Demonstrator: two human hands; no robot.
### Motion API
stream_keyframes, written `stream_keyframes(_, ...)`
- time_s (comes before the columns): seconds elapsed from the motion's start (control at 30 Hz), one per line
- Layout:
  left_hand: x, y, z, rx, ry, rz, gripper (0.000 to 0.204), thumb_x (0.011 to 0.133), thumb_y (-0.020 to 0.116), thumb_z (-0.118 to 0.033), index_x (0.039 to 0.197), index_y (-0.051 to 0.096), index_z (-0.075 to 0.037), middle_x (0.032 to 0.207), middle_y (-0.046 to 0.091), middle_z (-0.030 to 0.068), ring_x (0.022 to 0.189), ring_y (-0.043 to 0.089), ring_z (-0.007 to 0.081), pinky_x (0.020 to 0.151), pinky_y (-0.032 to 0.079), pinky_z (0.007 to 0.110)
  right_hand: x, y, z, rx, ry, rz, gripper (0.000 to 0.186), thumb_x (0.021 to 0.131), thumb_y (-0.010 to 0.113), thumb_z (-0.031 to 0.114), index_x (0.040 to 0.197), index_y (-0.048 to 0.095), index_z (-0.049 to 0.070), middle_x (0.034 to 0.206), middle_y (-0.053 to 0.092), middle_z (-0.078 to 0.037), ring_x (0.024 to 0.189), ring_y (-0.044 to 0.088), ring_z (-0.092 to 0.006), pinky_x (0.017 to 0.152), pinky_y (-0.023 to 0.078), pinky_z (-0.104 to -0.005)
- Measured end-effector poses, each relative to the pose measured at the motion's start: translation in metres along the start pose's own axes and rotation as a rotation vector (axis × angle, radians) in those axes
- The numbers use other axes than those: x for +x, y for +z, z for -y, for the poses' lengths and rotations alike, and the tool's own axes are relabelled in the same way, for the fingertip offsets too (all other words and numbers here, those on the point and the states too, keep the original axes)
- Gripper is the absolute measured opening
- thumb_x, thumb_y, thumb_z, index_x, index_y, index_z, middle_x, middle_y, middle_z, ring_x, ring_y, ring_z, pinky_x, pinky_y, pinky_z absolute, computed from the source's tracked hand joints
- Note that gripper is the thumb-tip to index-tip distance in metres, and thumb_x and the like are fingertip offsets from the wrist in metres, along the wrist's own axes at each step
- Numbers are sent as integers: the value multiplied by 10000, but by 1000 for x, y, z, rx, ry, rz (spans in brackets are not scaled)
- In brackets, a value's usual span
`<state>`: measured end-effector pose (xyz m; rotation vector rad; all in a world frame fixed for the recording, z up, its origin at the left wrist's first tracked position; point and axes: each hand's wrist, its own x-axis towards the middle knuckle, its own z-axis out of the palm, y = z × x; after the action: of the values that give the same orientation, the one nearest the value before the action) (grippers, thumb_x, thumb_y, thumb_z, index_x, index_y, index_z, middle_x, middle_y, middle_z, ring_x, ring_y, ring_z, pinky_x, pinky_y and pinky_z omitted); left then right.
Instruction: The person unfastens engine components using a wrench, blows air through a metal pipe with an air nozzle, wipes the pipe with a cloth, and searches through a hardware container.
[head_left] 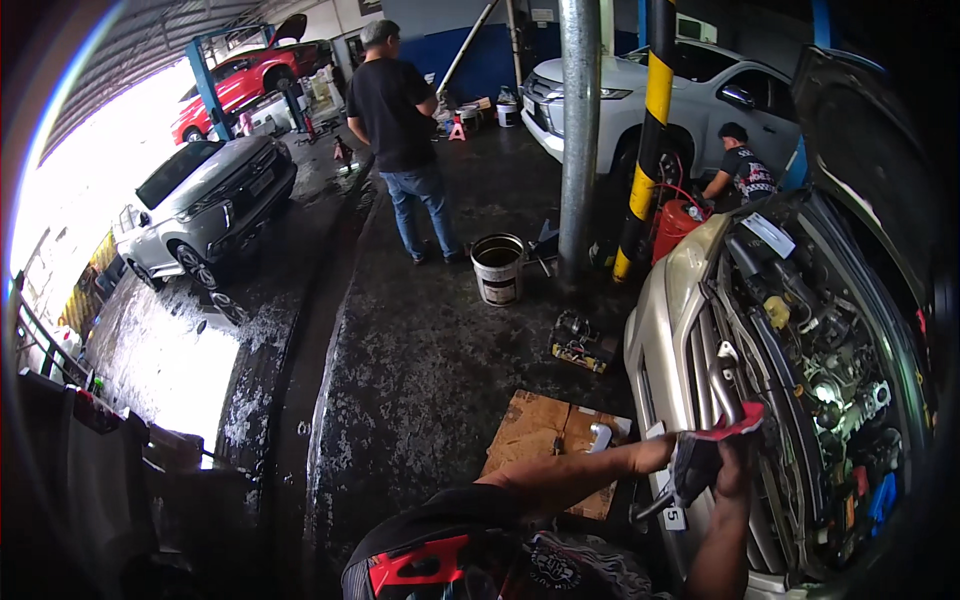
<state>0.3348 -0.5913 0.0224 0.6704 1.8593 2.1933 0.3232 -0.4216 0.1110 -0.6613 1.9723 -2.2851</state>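
Both of my hands are closed on one bent metal pipe (724, 385) with a dark grey, bulky middle section, held over the front of a beige car (672, 330) whose hood is up. My left hand (655, 456) grips the dark section from the left side. On the other side, my right hand (735, 470) wraps round it, next to a red cloth (738, 421) at its upper part. The lower end of the piece points down and left, near the car's number plate (674, 518). Parts of my fingers are hidden by the piece.
A flattened cardboard sheet (525, 430) with a light grey bent part (600, 437) lies left of the car. Beyond are an engine part (580, 342), a white bucket (498, 275), a steel post (580, 150) and a striped post (648, 140). One person (395, 120) stands; another (745, 170) crouches.
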Motion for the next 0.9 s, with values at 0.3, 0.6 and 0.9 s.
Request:
stream_keyframes(0.3,-8,38,-4,-192,-349,101,525,929,502,-208,1378,350,18,1240,540,145,1106,519,217,957,426,326,6,-4,-7,318,27,-286,376,869,604,280,1150,534,40,999,595,-77,899,612,-200,833,495,-349)
stream_keyframes(0.6,-28,34,-59,977,-412,235,445,895,532,-389,1276,489,-164,971,649,179,963,633,342,840,497,448,-8,-69,-7,85,479,-262,533,881,543,502,1216,554,88,1037,613,-36,904,597,-186,812,472,-321)
stream_keyframes(0.9,-39,44,-26,1025,-482,290,328,902,506,-366,1148,593,-166,1046,645,129,984,629,327,840,505,438,-46,-91,-47,306,711,-357,374,898,504,468,965,625,120,750,622,-27,641,610,-174,613,510,-327)
